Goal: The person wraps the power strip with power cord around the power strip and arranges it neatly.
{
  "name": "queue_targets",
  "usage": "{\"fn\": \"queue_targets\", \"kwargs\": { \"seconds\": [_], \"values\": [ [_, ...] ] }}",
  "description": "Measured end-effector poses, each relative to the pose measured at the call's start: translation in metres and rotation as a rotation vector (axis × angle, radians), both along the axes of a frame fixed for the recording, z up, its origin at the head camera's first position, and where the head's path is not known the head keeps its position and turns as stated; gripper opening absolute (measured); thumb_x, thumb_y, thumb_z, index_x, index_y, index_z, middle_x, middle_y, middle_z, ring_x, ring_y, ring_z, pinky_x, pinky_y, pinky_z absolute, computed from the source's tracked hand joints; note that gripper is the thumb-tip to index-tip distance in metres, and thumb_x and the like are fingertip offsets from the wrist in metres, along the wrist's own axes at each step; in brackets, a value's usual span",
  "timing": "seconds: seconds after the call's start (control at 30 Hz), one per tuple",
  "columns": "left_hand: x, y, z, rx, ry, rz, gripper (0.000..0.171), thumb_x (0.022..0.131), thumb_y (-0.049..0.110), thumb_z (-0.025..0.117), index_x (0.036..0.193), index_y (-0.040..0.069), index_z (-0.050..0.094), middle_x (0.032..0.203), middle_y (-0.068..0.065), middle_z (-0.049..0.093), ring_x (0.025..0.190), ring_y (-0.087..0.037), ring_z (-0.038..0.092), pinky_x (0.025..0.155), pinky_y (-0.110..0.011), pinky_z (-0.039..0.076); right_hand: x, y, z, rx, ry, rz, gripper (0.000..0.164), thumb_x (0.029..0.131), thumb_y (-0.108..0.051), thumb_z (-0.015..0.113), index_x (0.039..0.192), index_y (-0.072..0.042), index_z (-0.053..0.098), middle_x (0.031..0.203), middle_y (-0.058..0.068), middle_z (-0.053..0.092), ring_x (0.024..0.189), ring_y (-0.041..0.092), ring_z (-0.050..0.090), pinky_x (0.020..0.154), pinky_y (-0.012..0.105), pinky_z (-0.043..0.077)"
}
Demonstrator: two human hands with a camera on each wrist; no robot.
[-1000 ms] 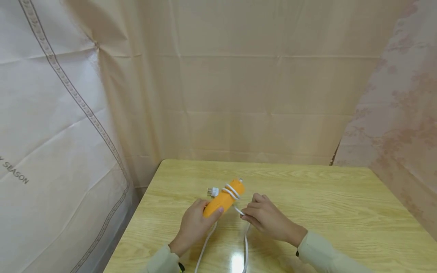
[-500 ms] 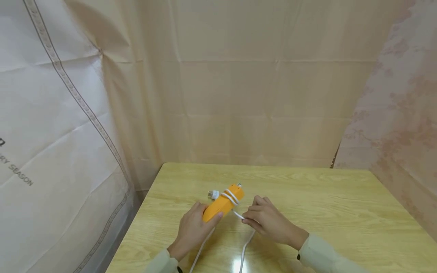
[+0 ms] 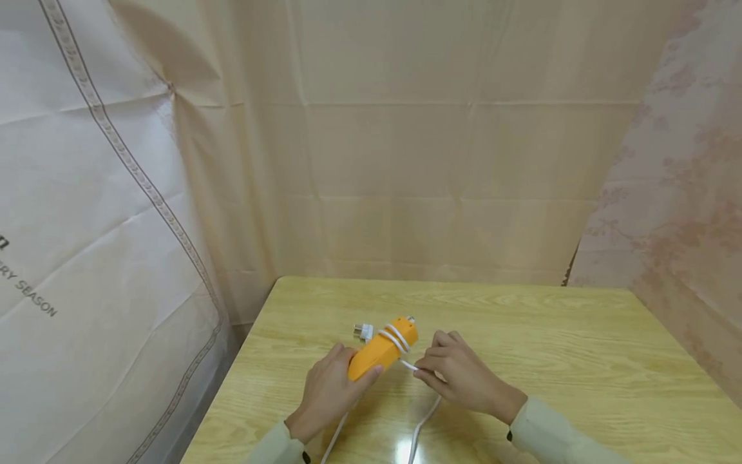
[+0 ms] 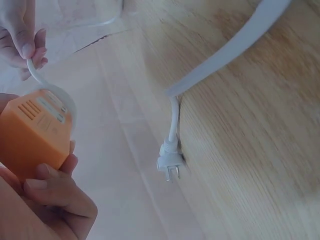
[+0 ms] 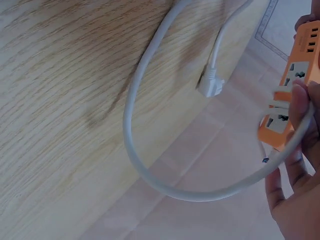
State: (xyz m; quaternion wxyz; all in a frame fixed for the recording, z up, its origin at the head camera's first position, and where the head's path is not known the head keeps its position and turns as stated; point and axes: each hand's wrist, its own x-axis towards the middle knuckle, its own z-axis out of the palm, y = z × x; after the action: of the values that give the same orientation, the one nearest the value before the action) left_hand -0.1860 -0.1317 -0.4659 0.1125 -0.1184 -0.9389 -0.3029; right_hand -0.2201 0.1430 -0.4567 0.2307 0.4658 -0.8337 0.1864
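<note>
An orange power strip is held tilted above the table, my left hand gripping its near end. White cord loops around its far part. My right hand pinches the cord just right of the strip, and the rest of that cord hangs in a curve below, plain in the right wrist view as a wide white arc. The sockets and small ports of the strip face the right wrist camera. Beyond the left hand, the white plug lies on the table with its metal prongs showing.
The wood-grain table spreads under both hands. A beige cloth hangs behind it, a white printed cloth at the left and a pink floral one at the right. Cord trails toward the near edge.
The right hand, still pinching the cord, has shifted slightly right and down in the head view. The hanging cord has swung with it. The left hand keeps its hold on the power strip.
</note>
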Motion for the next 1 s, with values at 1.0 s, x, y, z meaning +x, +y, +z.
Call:
{"fn": "queue_targets", "kwargs": {
  "seconds": [1.0],
  "values": [
    [-0.001,-0.015,0.009,-0.113,-0.082,-0.372,0.054,0.093,0.066,0.064,0.105,0.014,0.073,0.082,0.014,0.051,0.064,-0.002,0.046,0.055,-0.021,0.041,-0.004,-0.001,0.004,-0.087,0.238,0.267,0.016,0.099,-0.032,0.067,0.091,-0.02,0.073,0.082,-0.015,0.06,0.078,0.009,0.04,0.084,0.029,0.034]
  ]
}}
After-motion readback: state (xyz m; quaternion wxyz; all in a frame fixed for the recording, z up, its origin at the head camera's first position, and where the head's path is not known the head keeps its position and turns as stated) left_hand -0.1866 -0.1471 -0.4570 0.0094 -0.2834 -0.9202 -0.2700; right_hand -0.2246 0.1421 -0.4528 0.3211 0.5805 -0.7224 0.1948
